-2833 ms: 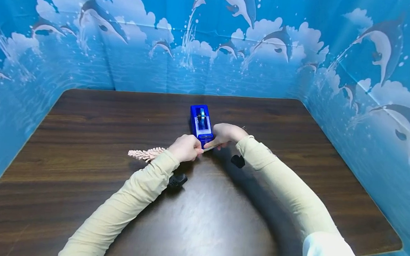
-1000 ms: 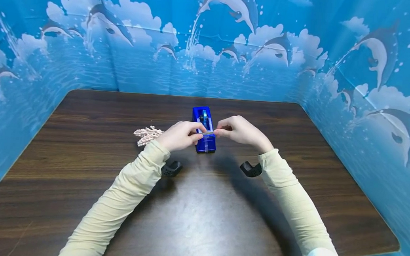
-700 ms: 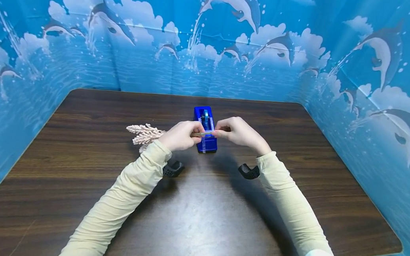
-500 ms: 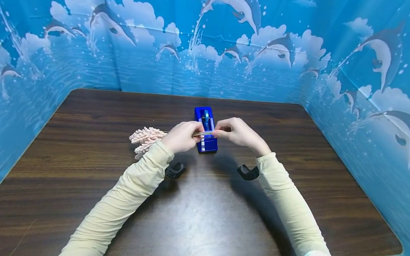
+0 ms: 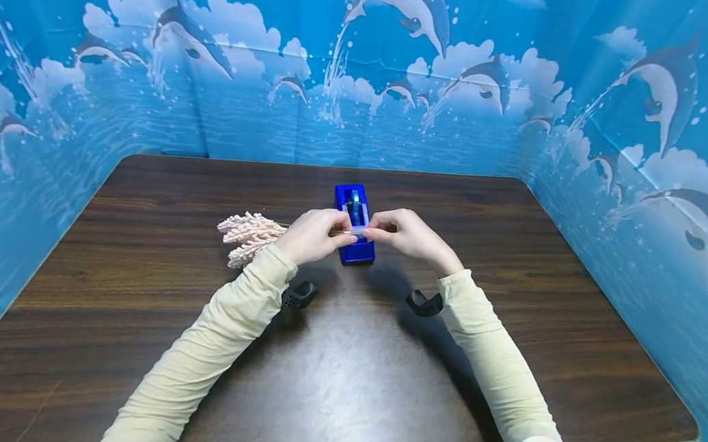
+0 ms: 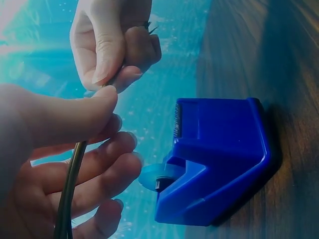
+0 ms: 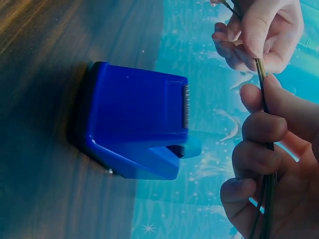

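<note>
Pale pink flower sprigs [image 5: 248,234] with thin stems fan out to the left of my left hand [image 5: 312,235]. That hand pinches the stems [image 6: 70,194] between thumb and fingers; in its wrist view they run down across the palm. My right hand [image 5: 405,233] pinches the same stems close by, fingertips almost meeting the left's. Its fingers curl along the stem ends [image 7: 267,199]. Between the two hands a short length of stem has a shiny, yellowish surface. Just beyond and below the hands stands a blue tape dispenser [image 5: 358,252] with a light blue roll [image 6: 162,174].
A dark wood-grain table [image 5: 344,357] spreads under the arms. Black wrist devices show below the left wrist [image 5: 299,294] and the right wrist [image 5: 424,303]. A blue dolphin-print curtain [image 5: 237,124] encloses the table's back and sides.
Earlier the hands worked low at the dispenser's front; they have since risen over it. A clear tape strip hanging from the stems no longer shows. The flowers have turned as the fingers roll the stems.
</note>
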The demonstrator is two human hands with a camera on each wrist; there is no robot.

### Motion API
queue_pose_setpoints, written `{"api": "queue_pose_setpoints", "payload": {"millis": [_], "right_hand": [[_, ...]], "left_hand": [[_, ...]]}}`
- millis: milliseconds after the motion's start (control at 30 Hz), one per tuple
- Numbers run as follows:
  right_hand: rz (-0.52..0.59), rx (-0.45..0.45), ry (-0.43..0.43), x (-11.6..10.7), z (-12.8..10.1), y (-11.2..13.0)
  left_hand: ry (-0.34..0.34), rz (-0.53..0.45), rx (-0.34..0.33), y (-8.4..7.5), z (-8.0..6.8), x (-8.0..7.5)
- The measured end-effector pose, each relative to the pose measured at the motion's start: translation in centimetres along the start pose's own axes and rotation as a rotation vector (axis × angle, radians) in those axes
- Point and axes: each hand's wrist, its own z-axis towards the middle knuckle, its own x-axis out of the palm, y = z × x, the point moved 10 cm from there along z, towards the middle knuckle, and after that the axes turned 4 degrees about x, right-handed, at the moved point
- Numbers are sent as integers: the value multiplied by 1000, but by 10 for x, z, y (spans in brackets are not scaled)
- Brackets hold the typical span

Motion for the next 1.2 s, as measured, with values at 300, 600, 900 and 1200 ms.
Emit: {"api": "queue_pose_setpoints", "payload": {"millis": [300,600,900,1200], "right_hand": [[-12,-24,-31,5,-1,0],[-139,-97,-154,-2,-4,15],[-110,-112,-177,-2,-4,15],[-132,-131,-169,-1,-2,14]], "left_hand": [[34,-51,-27,5,-2,5],[-11,-137,-152,22,-3,-1],[-133,-141,-117,19,-3,-12],[-86,-81,-118,18,1,-7]]}}
